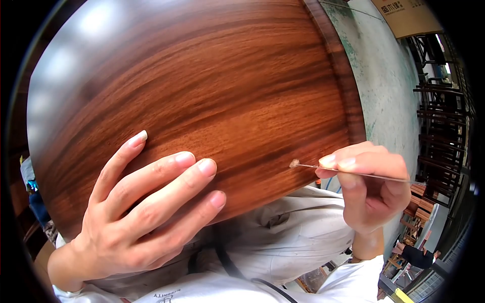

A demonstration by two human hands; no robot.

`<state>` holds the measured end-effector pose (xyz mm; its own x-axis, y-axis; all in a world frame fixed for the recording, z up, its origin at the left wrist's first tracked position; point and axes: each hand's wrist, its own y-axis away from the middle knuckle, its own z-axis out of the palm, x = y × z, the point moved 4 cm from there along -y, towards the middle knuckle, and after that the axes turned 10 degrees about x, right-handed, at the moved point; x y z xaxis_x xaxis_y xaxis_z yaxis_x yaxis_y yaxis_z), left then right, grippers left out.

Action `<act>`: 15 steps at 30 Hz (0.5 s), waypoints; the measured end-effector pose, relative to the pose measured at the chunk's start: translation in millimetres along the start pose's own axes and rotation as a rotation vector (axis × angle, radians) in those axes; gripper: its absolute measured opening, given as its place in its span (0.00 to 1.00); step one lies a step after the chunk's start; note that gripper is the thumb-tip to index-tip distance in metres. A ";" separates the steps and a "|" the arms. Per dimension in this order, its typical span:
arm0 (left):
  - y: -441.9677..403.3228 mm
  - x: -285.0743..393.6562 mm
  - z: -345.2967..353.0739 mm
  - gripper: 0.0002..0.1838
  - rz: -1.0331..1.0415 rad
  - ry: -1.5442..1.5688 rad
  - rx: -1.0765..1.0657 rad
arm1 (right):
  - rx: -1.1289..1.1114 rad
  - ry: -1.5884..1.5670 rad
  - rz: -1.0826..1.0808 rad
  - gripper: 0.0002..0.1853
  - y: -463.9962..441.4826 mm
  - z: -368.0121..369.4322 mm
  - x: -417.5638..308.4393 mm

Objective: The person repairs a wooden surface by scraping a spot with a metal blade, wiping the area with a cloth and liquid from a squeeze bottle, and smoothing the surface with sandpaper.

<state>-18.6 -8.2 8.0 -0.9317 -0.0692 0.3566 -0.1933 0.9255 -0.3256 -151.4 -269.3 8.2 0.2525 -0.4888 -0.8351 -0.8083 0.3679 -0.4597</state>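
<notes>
A glossy, dark reddish-brown wooden panel (pixel 222 96) with striped grain lies before me. Over its near left part is my left hand (pixel 146 212), open, fingers spread and palm down; whether every fingertip touches the wood I cannot tell. At the panel's near right corner, my right hand (pixel 371 182) pinches a thin, narrow tool (pixel 384 177) between thumb and fingers. The tool is seen almost edge-on, so its exact kind is unclear. A small brownish lump (pixel 294 163) clings to its tip, close over the wood surface.
Beyond the panel's right edge lies a grey-green floor (pixel 384 76). A cardboard box (pixel 409 17) stands at the top right, with stacked dark wooden frames (pixel 442 126) below it. Another person (pixel 417 255) is farther off at the lower right. My lap (pixel 298 232) is against the near edge.
</notes>
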 end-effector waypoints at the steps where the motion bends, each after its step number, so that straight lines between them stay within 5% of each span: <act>1: 0.0 0.1 -0.1 0.31 0.001 -0.001 0.000 | -0.015 0.014 -0.011 0.14 -0.3 -0.1 -0.4; 15: -0.3 1.7 1.0 0.30 -0.006 0.001 -0.002 | -0.131 0.181 -0.110 0.07 -5.2 1.9 -10.5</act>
<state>-20.4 -8.9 7.8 -0.9302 -0.0739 0.3596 -0.1980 0.9258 -0.3220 -148.8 -264.6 18.8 0.2534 -0.6582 -0.7089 -0.8459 0.2048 -0.4925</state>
